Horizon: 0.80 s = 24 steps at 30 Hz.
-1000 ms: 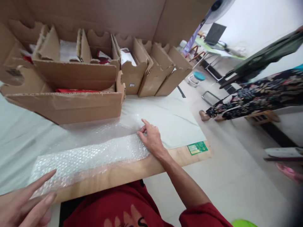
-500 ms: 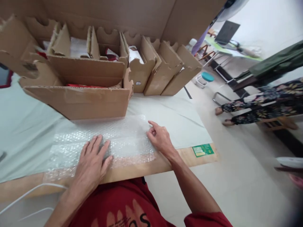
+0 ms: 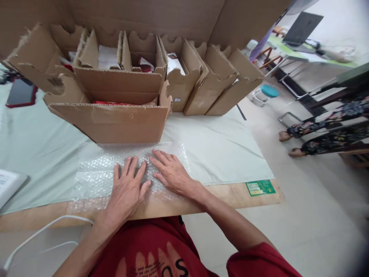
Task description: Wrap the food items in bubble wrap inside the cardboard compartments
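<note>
A clear sheet of bubble wrap (image 3: 96, 173) lies spread at the near edge of the cloth-covered table, its front part over the bare wooden edge. My left hand (image 3: 128, 186) rests on it, fingers stretched and spread. Just to its right, my right hand (image 3: 173, 173) lies flat on the same sheet with fingers extended. Neither hand grips anything. Directly behind the wrap stands an open cardboard box (image 3: 115, 123) with something red inside, mostly hidden by its front wall.
Several cardboard bins (image 3: 181, 84) stand in a row behind, some holding packets. A phone (image 3: 21, 92) and a white device (image 3: 10, 184) lie at left; a white cable (image 3: 43, 229) hangs at the front. A green label (image 3: 261, 187) marks the right edge. A person's legs (image 3: 325, 130) show at right.
My right hand has moved left from the wrap's right edge onto its middle, fingers now flattened. My left hand stays on the wrap. The whole view has shifted, showing more of the left side.
</note>
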Tool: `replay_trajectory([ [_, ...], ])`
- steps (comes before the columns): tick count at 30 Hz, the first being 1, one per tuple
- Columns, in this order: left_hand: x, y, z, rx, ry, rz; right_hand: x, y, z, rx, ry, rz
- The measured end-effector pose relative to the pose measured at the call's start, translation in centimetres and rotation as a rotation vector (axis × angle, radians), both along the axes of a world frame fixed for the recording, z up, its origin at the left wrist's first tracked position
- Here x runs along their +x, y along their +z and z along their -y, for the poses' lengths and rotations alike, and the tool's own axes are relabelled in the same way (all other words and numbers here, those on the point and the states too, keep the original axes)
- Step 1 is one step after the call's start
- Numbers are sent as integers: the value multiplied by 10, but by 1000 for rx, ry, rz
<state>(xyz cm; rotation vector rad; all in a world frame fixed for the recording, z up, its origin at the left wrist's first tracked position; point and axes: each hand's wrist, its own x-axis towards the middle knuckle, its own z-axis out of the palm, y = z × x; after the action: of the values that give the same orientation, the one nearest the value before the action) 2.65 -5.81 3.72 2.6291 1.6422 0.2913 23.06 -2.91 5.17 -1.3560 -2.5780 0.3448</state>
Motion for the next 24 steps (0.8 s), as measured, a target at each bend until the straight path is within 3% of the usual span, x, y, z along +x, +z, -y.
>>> replay_trajectory([
  [5, 9, -8, 20, -50, 32, 20, 8, -9, 1, -55, 38, 35],
  [9, -4, -1, 13, -82, 25, 183, 20, -7, 5, -70, -1, -54],
  [12, -28, 14, -11, -6, 267, 497, 29, -7, -5, -55, -137, -219],
  [15, -50, 31, -45, 48, 557, 834, 35, -7, -34, -36, -284, -418],
  [17, -58, 38, -67, 35, 642, 975, 33, -5, -57, -61, -348, -524],
  [20, -56, 39, -90, -12, 594, 1083, 21, 3, -84, -118, -368, -622],
  [24, -41, 34, -95, -48, 485, 1172, 9, 10, -90, -102, -334, -648],
])
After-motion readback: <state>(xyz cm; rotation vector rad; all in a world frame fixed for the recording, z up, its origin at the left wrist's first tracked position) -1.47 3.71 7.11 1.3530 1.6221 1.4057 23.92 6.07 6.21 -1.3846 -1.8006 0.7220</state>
